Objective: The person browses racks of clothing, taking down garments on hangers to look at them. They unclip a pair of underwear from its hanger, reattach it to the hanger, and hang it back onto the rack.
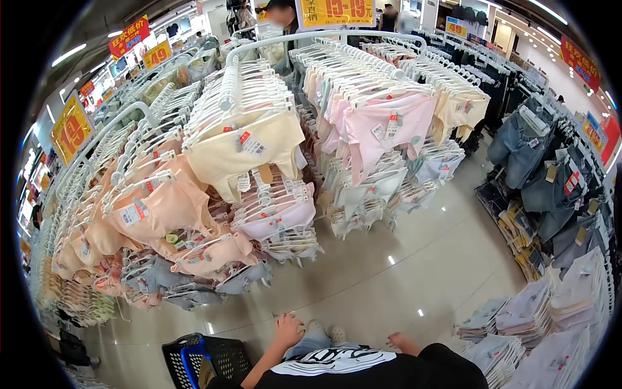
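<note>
My left hand (288, 329) is in front of my body at the bottom middle, above the floor and near my shoes, with its fingers bent and partly apart and nothing seen in it. Lower right of centre, my right hand (403, 343) hangs at my side; its fingers are small and curled, and whether they hold anything is unclear. Neither hand touches the clothes. Ahead, a cream garment (243, 152), a peach garment (159, 204) and a pink garment (389, 129) hang on white hangers at the front of the racks.
A black shopping basket (228, 353) with a blue part stands left of my legs. Denim clothes (521, 146) hang along the right side, above stacked pale garments (525, 305). Glossy floor (376, 272) lies between the racks. Behind the racks stands another person (285, 16).
</note>
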The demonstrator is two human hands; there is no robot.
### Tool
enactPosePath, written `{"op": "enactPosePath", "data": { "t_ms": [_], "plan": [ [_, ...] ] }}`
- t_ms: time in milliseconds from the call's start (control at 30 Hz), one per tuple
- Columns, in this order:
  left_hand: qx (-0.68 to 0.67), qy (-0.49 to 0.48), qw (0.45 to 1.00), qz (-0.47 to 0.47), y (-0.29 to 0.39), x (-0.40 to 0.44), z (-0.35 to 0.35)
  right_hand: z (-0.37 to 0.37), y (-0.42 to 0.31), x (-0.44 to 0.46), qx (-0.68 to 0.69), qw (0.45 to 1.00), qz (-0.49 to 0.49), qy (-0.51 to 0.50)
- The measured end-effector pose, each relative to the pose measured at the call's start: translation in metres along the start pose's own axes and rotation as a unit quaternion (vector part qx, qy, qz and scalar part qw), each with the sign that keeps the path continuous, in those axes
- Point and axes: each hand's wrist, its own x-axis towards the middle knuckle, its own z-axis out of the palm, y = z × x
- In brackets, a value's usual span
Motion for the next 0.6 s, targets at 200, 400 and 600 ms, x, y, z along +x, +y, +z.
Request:
{"op": "enactPosePath", "data": {
  "t_ms": [200,400,600],
  "plan": [
    [0.01,0.045,0.997,-0.062,-0.025,0.023,-0.003,0.048,-0.088,0.005,-0.046,0.986,-0.112,-0.112],
    [-0.03,0.055,0.997,-0.046,-0.031,0.042,-0.02,0.055,-0.181,0.031,0.03,0.982,-0.151,-0.112],
    [-0.007,0.058,0.995,-0.084,-0.093,0.077,-0.033,0.03,-0.366,-0.009,0.259,0.881,-0.397,0.011]
  ]
}}
